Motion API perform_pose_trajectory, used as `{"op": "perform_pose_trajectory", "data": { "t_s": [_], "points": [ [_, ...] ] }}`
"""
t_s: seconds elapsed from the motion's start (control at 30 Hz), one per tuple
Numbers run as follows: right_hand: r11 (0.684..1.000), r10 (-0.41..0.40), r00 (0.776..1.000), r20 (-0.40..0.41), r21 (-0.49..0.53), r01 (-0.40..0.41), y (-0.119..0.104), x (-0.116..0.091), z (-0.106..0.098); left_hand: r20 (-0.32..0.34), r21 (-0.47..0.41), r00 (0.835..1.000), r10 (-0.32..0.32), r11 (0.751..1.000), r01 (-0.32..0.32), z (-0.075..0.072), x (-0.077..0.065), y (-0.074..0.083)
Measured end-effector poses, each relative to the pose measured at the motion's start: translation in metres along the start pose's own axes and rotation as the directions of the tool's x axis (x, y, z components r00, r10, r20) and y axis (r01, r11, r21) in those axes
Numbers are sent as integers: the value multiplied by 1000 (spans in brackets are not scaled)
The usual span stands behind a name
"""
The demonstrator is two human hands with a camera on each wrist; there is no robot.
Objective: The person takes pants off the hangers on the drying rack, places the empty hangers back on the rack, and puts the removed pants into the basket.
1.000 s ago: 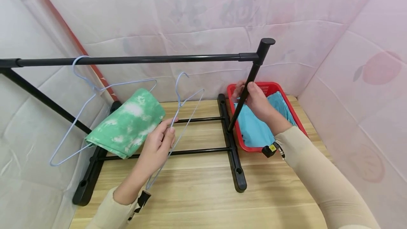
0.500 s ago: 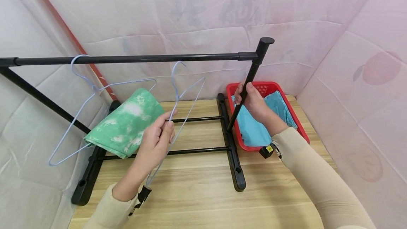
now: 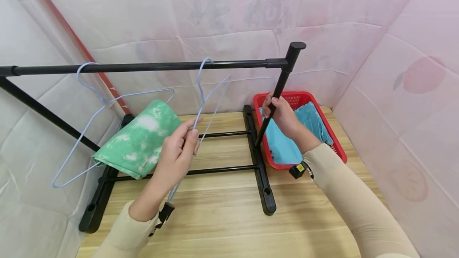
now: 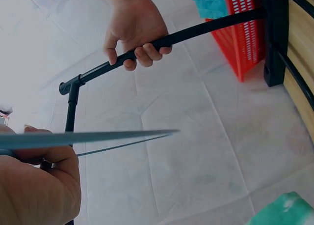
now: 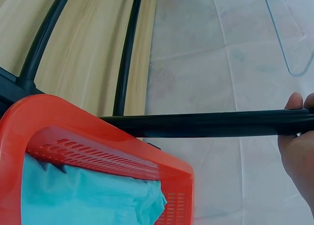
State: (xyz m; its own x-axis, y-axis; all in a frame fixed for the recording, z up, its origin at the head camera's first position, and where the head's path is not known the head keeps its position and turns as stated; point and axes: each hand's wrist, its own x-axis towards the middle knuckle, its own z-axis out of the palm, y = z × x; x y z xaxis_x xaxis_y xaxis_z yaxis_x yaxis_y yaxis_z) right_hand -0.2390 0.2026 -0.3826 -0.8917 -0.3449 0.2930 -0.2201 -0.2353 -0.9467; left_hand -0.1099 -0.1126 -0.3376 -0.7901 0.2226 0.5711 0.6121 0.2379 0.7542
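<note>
My left hand (image 3: 178, 150) pinches a light blue wire hanger (image 3: 201, 90) by its upper arm, and the hanger's hook meets the black top bar (image 3: 150, 67) of a clothes rack. The right hand (image 3: 285, 119) grips the rack's right upright (image 3: 281, 83), with fingers curled round it in the left wrist view too. On the left of the bar hangs a second blue hanger (image 3: 81, 130), and a green and white tie-dyed cloth (image 3: 141, 140) is folded over it. Whether the held hanger's hook bears on the bar I cannot tell.
Behind the right upright stands a red basket (image 3: 342, 152) with blue cloth (image 3: 287, 146) inside. The rack's black feet (image 3: 265, 190) rest on a wooden tabletop (image 3: 215, 226). Pale sheeting (image 3: 229, 15) encloses the back and sides.
My left hand has raised the hanger, bringing its hook from below the top bar up to it. The right hand has tightened round the upright, its fingers now wrapped about it.
</note>
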Motion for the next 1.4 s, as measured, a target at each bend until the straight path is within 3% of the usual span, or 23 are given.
{"op": "perform_pose_trajectory", "data": {
  "t_s": [0.23,0.73,0.93,1.4],
  "points": [
    [1000,-1,1000,-14,-7,1,3,1,1,14,-26,1000,-20,999,20,10,14,-2],
    [1000,-12,999,-34,1,12,6,1,4,45,-101,998,-43,994,48,38,40,-24],
    [1000,-25,999,-42,-4,25,6,3,7,45,-120,993,-109,986,114,47,41,-27],
    [998,-55,998,-36,-5,55,7,4,4,94,-78,981,-171,981,178,55,35,-29]
  ]
}}
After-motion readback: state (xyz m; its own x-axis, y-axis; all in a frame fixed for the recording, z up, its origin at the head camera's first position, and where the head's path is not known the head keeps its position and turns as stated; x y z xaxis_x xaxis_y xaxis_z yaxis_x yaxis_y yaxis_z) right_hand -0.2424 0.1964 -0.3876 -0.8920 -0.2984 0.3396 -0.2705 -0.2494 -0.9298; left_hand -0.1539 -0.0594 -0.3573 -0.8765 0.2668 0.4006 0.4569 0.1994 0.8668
